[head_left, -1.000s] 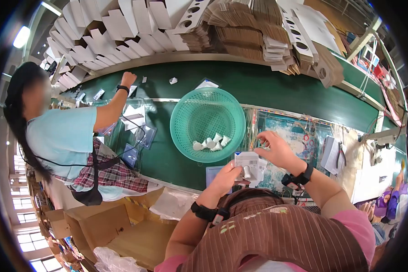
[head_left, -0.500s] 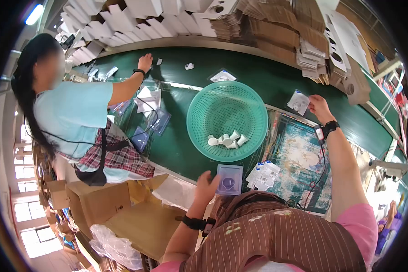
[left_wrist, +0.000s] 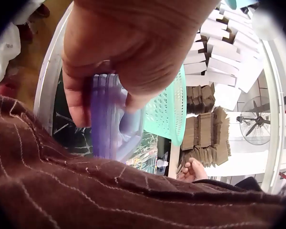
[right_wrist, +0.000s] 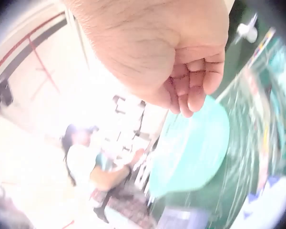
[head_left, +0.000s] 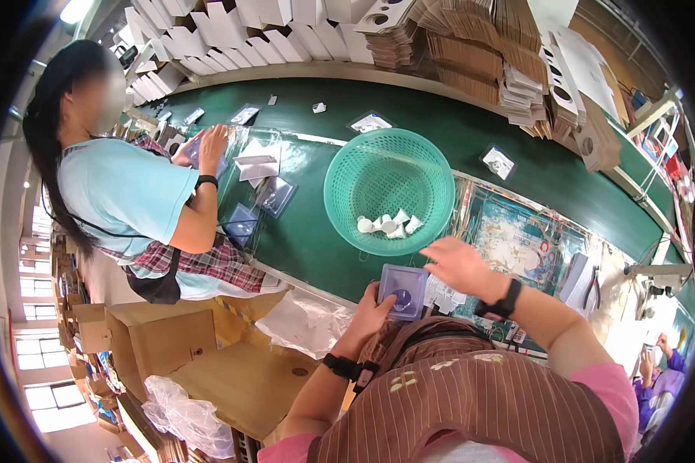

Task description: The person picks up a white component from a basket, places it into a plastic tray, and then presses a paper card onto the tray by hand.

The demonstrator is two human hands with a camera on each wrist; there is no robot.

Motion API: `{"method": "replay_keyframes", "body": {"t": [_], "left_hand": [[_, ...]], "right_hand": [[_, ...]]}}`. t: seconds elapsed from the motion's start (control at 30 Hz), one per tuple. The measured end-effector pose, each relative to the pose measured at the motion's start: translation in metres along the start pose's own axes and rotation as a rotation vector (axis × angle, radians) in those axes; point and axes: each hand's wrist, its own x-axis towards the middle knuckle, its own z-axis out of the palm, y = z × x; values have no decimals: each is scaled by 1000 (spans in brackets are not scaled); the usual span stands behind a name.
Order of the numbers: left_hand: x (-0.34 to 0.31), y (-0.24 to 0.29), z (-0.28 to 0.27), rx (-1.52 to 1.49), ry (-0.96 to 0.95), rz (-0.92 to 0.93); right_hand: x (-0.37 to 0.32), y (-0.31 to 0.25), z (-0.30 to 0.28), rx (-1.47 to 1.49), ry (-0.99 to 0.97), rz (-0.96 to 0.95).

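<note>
My left hand (head_left: 369, 315) grips a stack of clear, purple-tinted plastic blister shells (head_left: 406, 279) near the front edge of the bench. In the left wrist view the stacked shells (left_wrist: 103, 124) stand edge-on between thumb and fingers. My right hand (head_left: 462, 268) is just right of the stack, over white printed cards (head_left: 442, 296). Its fingers bend loosely around nothing, as the right wrist view shows of the hand (right_wrist: 167, 57). Beyond both hands stands a turquoise mesh basket (head_left: 355, 174), with several small white cup-shaped pieces (head_left: 400, 218) at its bottom.
Filled blister packs (head_left: 498, 163) lie on the green belt (head_left: 432, 127) behind the basket. Pliers (head_left: 592, 288) rest at right. Folded cardboard (head_left: 471, 38) and white boxes (head_left: 286, 42) line the back. Another person (head_left: 123, 177) works at left; an open carton (head_left: 162, 339) stands below.
My right hand placed a filled pack on the belt and came back toward the front edge. My left hand, apart from the blister shells half a second ago, now grips them.
</note>
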Motion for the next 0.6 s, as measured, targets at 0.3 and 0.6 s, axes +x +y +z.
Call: {"method": "replay_keyframes", "body": {"t": [0.3,0.6], "left_hand": [[-21,-2,5,22,112,70],[-22,-8,5,-82,99,-8]], "right_hand": [[9,-51,20,-340,-35,-222],[16,-56,37,-231,-152,-128]]}}
